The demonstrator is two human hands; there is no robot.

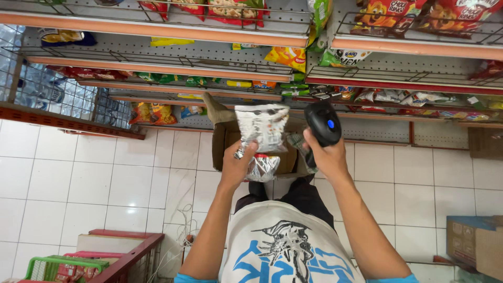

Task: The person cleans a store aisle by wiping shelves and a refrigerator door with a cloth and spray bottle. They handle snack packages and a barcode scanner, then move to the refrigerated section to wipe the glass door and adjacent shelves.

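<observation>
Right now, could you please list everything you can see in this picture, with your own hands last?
Snack bag: one, silver and white, held up in front of the shelves.
Second bag: one, shiny silver, just under the first.
Handheld scanner: one, black with a blue button, beside the bag.
Cardboard box: one, brown, open, on the floor below the shelves.
Shelves: several tiers, orange-edged, holding many red, yellow and green snack bags.
Shopping baskets: red and green, bottom left.
Cardboard boxes: right edge, brown.
Floor: white tiles.
Left hand: grips the snack bag.
Right hand: grips the scanner.
</observation>
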